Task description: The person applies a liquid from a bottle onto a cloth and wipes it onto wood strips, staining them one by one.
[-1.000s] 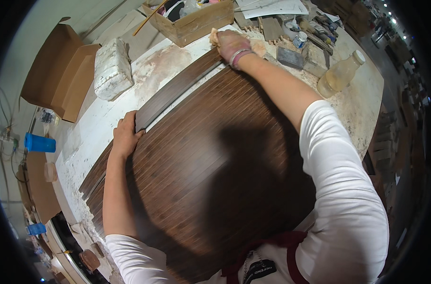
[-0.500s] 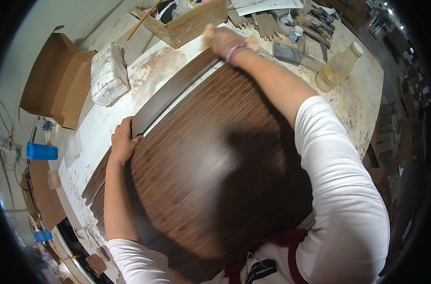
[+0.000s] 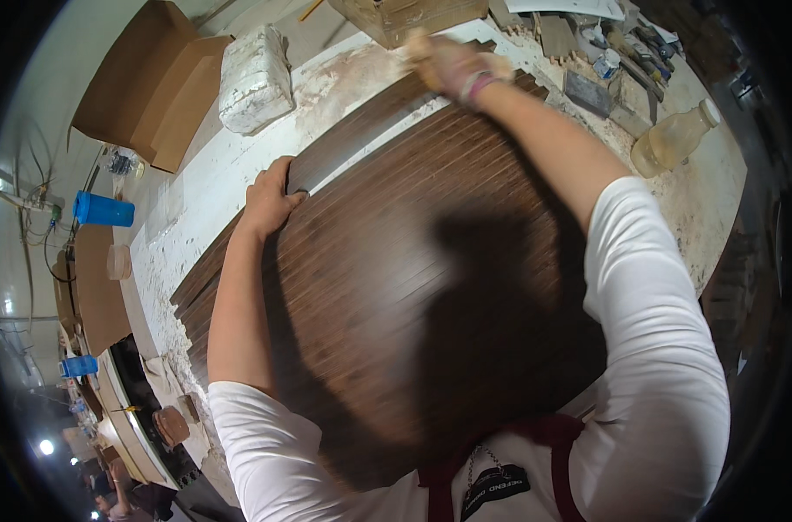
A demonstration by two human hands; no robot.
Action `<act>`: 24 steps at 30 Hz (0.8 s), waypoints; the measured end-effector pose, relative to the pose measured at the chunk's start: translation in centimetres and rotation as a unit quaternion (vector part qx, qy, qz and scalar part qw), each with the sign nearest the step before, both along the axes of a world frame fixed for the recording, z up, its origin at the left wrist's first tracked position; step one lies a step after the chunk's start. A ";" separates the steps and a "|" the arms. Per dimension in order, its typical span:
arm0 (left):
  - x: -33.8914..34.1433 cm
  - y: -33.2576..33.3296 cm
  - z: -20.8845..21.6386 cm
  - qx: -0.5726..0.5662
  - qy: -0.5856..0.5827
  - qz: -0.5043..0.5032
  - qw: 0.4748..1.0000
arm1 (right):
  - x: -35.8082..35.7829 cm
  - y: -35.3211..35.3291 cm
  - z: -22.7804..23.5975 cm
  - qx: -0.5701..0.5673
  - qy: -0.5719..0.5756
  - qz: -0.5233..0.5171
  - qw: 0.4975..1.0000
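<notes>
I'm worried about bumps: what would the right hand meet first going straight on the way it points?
Probably the brown box at the top edge, just beyond the right hand and its blurred tan wad; the gap is hard to judge.

The strips (image 3: pixel 370 261) lie before me on the worktop (image 3: pixel 709 191). Behind them, from left to right, are the carton (image 3: pixel 148 87), the block (image 3: pixel 257 83) and the box (image 3: pixel 413 17). To the right of them stands the bottle (image 3: pixel 670 143).

Pale wall (image 3: pixel 74 70) at left, stained white worktable (image 3: pixel 714 204), bright light (image 3: pixel 46 447) lower left
</notes>
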State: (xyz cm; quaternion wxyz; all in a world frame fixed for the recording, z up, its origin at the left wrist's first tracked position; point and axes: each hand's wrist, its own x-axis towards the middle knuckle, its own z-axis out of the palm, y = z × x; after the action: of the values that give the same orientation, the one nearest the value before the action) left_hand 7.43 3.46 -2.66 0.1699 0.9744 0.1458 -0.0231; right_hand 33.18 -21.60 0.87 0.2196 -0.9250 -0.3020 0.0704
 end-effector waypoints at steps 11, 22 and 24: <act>0.3 -0.7 -0.2 0.036 -0.021 -0.010 0.999 | 5.6 -6.6 1.2 0.058 -0.089 -0.088 0.990; 1.5 -2.2 0.3 0.054 -0.008 0.021 0.998 | -5.5 2.8 0.3 -0.057 -0.123 0.124 0.983; 1.5 -2.4 0.4 0.064 -0.005 0.019 0.998 | -5.2 3.0 1.0 -0.116 -0.150 0.114 0.975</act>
State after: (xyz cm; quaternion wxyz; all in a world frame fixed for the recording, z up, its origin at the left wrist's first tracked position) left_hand 8.94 1.02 -2.30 0.1088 0.9803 0.1649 -0.0058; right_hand 27.94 -18.64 1.87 0.0536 -0.9035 -0.4251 -0.0101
